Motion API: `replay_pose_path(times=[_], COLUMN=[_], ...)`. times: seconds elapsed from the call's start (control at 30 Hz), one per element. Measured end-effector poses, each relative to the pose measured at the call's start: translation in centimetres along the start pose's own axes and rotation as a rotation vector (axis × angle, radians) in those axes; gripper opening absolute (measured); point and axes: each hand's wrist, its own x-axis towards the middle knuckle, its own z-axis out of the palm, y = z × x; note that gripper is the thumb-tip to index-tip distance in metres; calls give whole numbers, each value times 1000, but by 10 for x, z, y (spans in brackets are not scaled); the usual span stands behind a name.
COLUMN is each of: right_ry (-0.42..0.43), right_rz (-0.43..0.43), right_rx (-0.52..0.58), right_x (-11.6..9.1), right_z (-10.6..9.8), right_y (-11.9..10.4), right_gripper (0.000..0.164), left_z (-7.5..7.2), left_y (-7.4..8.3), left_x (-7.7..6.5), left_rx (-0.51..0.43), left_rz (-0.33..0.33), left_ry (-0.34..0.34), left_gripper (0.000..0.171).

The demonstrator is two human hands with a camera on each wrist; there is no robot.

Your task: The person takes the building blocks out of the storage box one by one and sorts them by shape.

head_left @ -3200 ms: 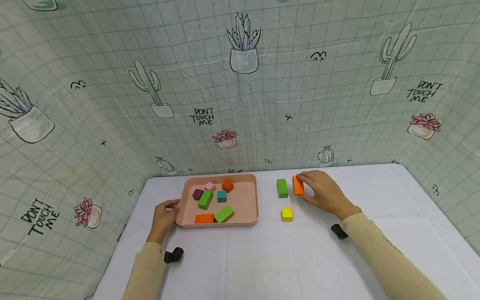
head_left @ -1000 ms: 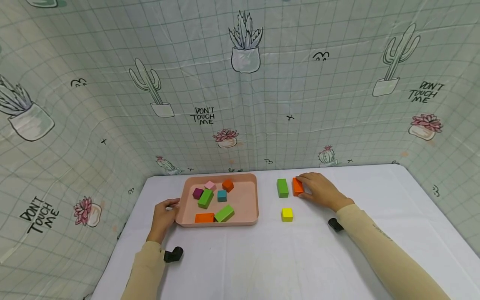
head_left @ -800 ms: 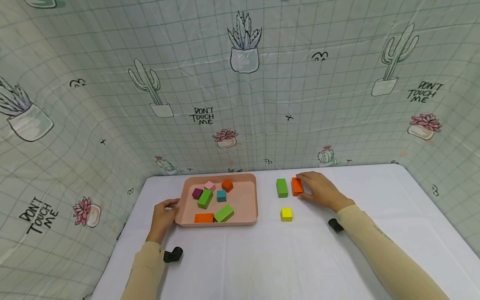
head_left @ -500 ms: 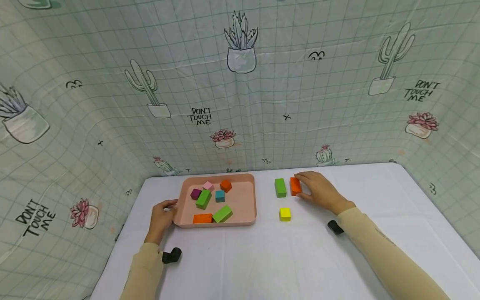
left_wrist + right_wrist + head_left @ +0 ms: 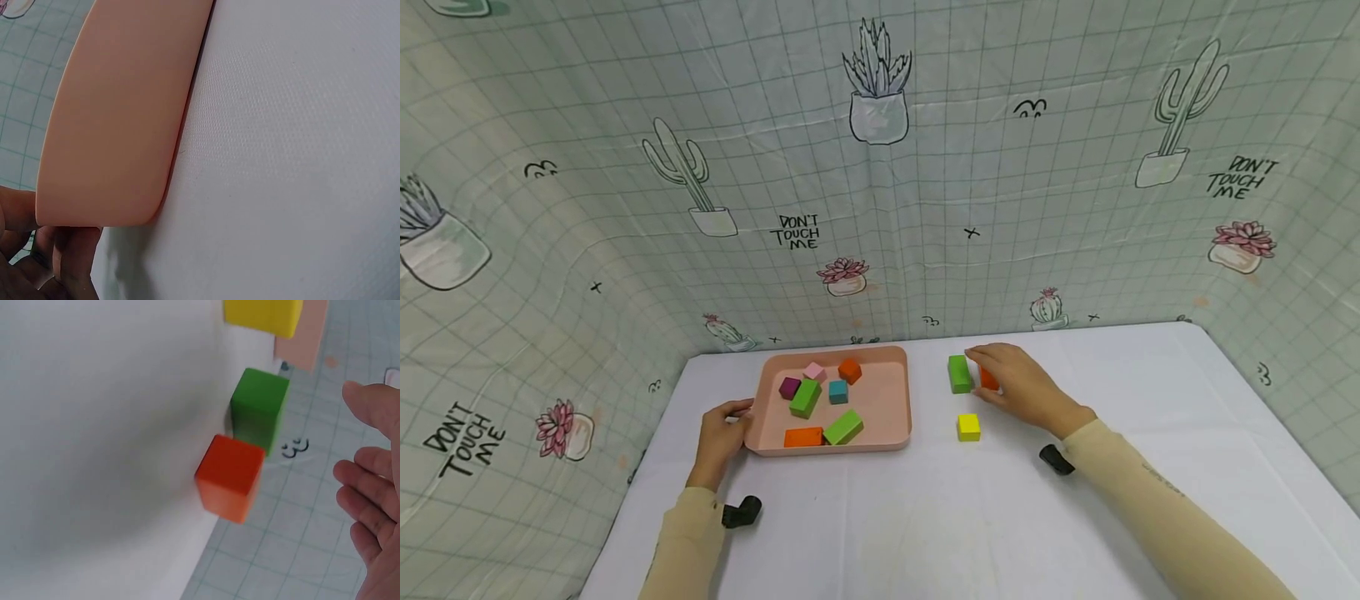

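In the head view, my left hand [image 5: 718,442] holds the left side of a pink tray [image 5: 898,442]; in the left wrist view, its fingers [image 5: 78,250] are at the tray's corner. My right hand [image 5: 1018,383], fingers loosely extended and thumb apart, hovers over an orange block [image 5: 988,380], partly covering it in the head view. In the right wrist view, the orange block [image 5: 230,472] stands free of the fingers, beside a green block [image 5: 257,406]. That green block [image 5: 959,375] is just left of my right fingertips. A yellow cube [image 5: 968,427] sits nearer me.
The tray holds a purple block [image 5: 790,387], a pink block [image 5: 814,372], an orange-red block [image 5: 850,371], a teal cube [image 5: 838,392], two green blocks [image 5: 806,398] and a flat orange block [image 5: 803,437]. Behind the white table [image 5: 895,525] hangs a printed cloth [image 5: 940,208].
The orange block, earlier pinched in my right hand, has been set down right of the green block and let go. The right hand has shifted left over it. My left hand stays at the tray.
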Motion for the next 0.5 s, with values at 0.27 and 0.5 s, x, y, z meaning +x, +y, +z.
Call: replay_pose_path(times=[0.27,0.5], right_ry=[-2,-10], right_rz=[-46,-69], right_rx=[0,4], right_x=[8,16], right_z=[0,2], right_y=[-17,-30], right_gripper=[60,60], left_z=[0,-1], left_y=[-1,0], left_x=[0,0], left_rx=[-3,-3], left_rz=[-6,-12], left_ry=[1,-9], left_gripper=[32,33])
